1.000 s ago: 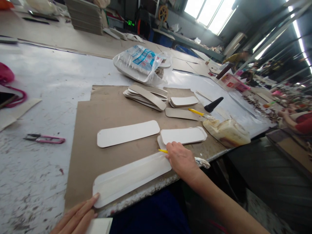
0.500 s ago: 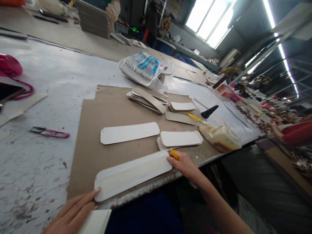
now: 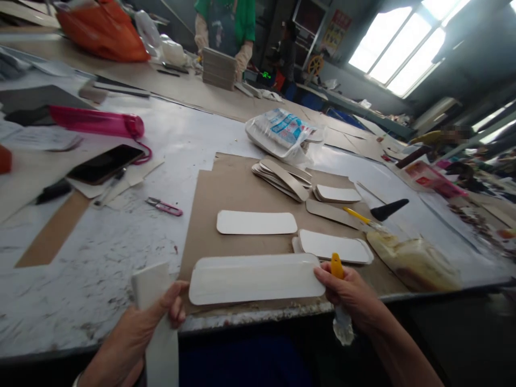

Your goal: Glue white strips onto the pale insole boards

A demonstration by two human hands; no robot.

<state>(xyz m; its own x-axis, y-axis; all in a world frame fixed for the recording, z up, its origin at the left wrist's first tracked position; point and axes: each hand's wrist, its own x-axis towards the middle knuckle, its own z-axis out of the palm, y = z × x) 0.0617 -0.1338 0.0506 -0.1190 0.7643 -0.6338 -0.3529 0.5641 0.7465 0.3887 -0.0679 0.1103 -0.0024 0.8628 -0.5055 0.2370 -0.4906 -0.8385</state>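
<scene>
In front of me lies a long white rounded-end panel [image 3: 253,279] on a brown board [image 3: 201,250]. My right hand [image 3: 355,293] is closed round a brush [image 3: 337,266] with a yellow handle, its white-coated bristles hanging down past the table edge. That hand's thumb and fingertips also touch the panel's right end. My left hand [image 3: 135,330] grips a long white strip [image 3: 162,352], maybe several layered together, held upright at the panel's left end. Behind the panel are a shorter white piece [image 3: 256,222] and a small pile of white pieces [image 3: 336,246].
At the right stands a glue-stained plastic container [image 3: 419,263] with a second yellow-handled brush [image 3: 357,215]. Stacked strips [image 3: 278,180] and a plastic bag [image 3: 282,131] lie behind. Left are pink thread snips [image 3: 164,206] and a phone [image 3: 107,164]. A person in green [image 3: 244,24] stands across the table.
My left hand has come off the panel's left end and lifted the white strip from the table edge. The brush now points bristles down in my right hand. The view has swung left.
</scene>
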